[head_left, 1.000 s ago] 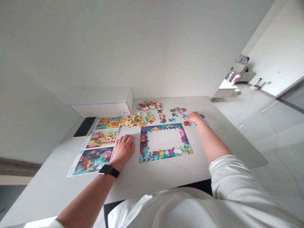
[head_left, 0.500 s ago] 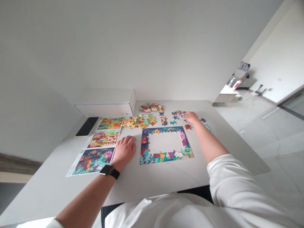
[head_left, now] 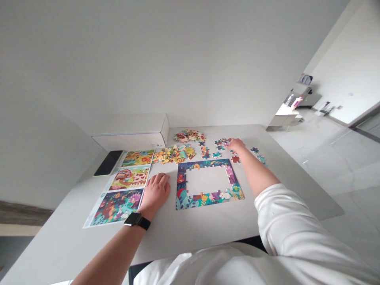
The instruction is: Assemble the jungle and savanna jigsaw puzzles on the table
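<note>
A single head-worn camera looks forward and down from above the person, rolled slightly to one side, over a white tabletop (head_left: 208, 229) close below. The left hand (head_left: 154, 194), right hand (head_left: 236, 145) and a colourful cardboard jigsaw puzzle (head_left: 208, 186) sit mid-frame, beneath a plain white wall (head_left: 148, 59).

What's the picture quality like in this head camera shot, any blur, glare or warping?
In the head view, the wide lens warps the scene, so the white table and walls lean steeply; the lighting is soft and even, with only faint shadows by the left hand; the floor shows a pale sheen; the jigsaw border looks sharp, with no obvious motion blur on the right hand.
</note>
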A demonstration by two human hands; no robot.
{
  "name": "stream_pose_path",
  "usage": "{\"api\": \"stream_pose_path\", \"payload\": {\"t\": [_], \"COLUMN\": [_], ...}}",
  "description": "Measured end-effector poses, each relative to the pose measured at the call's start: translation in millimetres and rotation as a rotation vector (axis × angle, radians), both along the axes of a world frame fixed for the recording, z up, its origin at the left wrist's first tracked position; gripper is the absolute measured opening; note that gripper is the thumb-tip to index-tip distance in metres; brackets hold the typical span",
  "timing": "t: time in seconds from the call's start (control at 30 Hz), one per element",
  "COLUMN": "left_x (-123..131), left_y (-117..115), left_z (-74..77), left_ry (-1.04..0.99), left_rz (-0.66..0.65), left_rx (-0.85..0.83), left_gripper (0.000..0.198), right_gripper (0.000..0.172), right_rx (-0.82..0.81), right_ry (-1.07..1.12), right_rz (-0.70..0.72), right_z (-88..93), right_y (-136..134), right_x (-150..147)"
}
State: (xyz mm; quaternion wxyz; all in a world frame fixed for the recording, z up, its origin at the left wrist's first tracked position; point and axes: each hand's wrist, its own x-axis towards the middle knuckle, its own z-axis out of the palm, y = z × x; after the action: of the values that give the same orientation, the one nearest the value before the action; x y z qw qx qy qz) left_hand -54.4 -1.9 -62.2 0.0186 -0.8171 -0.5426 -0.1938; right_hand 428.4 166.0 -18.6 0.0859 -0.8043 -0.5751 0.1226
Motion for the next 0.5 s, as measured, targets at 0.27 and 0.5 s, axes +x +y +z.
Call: {"api": "stream_pose_path", "payload": {"t": [0.27,0.5], "left_x": [0,-6], "left_y": [1,6], "left_z": [-2.0,1.1], "left_ry": [-0.005,-0.159], "left_rz": [-0.006,-0.02], "left_rx": [-0.007,0.027], "left_gripper": [0.032,0.031], "right_gripper": [0.035,0.049], "right_rx": [0.225,0.569], "right_ry": [0.224,0.906], "right_rz": [-0.165,-0.135], "right_z": [-0.5,5.7], "right_y": [-26,-78], "right_x": [1,-7]}}
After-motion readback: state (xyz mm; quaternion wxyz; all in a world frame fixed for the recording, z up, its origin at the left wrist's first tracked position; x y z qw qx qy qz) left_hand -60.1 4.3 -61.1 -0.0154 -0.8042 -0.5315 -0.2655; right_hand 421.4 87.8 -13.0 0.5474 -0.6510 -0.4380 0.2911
